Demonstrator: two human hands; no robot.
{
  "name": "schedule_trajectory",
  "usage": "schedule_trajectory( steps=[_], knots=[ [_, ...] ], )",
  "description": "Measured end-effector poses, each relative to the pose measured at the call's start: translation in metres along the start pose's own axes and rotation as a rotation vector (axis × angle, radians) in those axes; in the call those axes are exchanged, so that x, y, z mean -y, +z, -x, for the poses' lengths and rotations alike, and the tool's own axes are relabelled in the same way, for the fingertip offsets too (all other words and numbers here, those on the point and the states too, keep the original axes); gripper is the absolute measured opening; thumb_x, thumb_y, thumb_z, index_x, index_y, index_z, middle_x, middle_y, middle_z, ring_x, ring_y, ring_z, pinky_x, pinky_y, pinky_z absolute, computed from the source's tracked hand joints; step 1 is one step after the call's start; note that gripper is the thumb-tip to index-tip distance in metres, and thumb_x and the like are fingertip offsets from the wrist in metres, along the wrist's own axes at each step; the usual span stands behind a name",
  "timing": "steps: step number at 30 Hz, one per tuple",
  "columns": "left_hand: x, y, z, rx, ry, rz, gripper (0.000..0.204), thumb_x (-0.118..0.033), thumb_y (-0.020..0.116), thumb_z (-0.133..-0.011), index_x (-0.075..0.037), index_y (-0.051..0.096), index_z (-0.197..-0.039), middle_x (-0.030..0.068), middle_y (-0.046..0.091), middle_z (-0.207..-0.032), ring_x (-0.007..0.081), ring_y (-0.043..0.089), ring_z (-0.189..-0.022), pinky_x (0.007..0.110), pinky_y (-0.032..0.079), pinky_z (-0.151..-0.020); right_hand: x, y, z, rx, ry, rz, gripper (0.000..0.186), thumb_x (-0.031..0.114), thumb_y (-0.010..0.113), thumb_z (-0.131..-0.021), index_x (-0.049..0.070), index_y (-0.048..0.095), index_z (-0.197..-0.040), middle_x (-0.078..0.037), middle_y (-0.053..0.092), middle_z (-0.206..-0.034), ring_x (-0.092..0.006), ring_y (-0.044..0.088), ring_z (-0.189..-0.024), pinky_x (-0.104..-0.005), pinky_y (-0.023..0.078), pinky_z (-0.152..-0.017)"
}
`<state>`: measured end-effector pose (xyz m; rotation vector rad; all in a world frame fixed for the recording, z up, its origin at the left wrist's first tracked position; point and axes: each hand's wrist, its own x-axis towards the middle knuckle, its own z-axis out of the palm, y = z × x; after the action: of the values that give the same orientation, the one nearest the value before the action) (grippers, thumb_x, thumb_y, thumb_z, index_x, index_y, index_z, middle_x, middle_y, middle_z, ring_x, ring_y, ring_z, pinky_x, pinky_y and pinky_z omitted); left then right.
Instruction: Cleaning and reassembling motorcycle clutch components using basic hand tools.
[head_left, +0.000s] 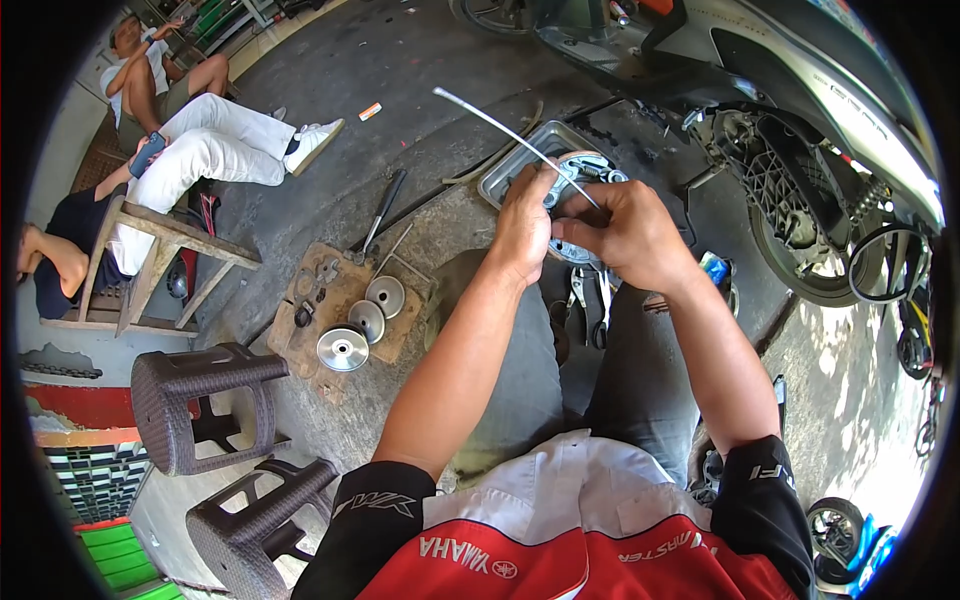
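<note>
In front of my knees, my left hand (526,222) is closed on the edge of a round metal part with springs (578,250), which looks like a scooter clutch. Across it slants a long thin white stick (490,121), its far end pointing up and left. The near end of that stick runs into the fingers of my right hand (636,232), which are bent and pinched together over the part. My hands cover much of the part. Beyond it a shallow metal tray (492,184) rests on the ground.
Pliers (575,296) and scissors (602,318) lie between my knees. On the left, cardboard (398,340) bears round metal discs (343,349) and small parts near a black-handled tool (388,200). Brown stools (205,365), a wooden bench (155,225) with seated people, and a motor scooter (790,180) surround me.
</note>
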<state>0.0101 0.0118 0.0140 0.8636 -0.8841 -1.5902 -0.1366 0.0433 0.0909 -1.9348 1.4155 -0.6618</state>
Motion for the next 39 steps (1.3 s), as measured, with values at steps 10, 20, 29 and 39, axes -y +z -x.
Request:
schedule_trajectory(
  steps=[10, 20, 29, 39],
  knots=[
    [-0.009, 0.005, 0.001, 0.223, -0.247, 0.219, 0.071, -0.057, 0.047, -0.103, 0.006, 0.057, -0.134, 0.0162, 0.067, -0.125, 0.0233, 0.067, -0.114, 0.037, 0.056, -0.097, -0.02, -0.059, -0.011, -0.14, 0.028, 0.087, 0.045, 0.042, 0.079, -0.089, -0.002, 0.076, -0.094, -0.01, 0.066, -0.069, -0.0195, 0.061, -0.061, -0.036, 0.048, -0.06],
    [-0.01, 0.001, -0.007, 0.168, -0.266, 0.202, 0.072, -0.063, 0.052, -0.099, -0.006, 0.054, -0.143, 0.0124, 0.063, -0.135, 0.0256, 0.06, -0.125, 0.042, 0.051, -0.102, -0.062, -0.016, 0.03, -0.386, 0.419, -0.738, 0.03, 0.031, 0.079, -0.09, 0.007, 0.066, -0.077, 0.004, 0.05, -0.057, -0.0063, 0.043, -0.046, -0.0247, 0.028, -0.045],
    [0.016, 0.023, -0.01, -0.032, -0.007, -0.25, 0.038, -0.024, 0.084, -0.089, -0.002, 0.069, -0.116, 0.0071, 0.073, -0.105, 0.0147, 0.068, -0.093, 0.031, 0.056, -0.083, -0.071, -0.036, 0.076, -0.273, 0.254, -0.42, 0.019, 0.018, 0.061, -0.103, 0.001, 0.069, -0.103, 0.001, 0.062, -0.078, -0.0068, 0.052, -0.066, -0.0246, 0.043, -0.061],
    [0.023, 0.032, -0.012, 0.102, 0.213, -0.962, 0.043, -0.028, 0.089, -0.076, -0.007, 0.074, -0.111, 0.0118, 0.078, -0.102, 0.0246, 0.074, -0.096, 0.035, 0.055, -0.086, -0.091, -0.079, 0.172, -0.319, 0.196, -0.001, 0.028, 0.012, 0.054, -0.104, 0.0, 0.065, -0.127, -0.008, 0.059, -0.074, -0.0137, 0.054, -0.069, -0.0297, 0.048, -0.066]
  ],
)
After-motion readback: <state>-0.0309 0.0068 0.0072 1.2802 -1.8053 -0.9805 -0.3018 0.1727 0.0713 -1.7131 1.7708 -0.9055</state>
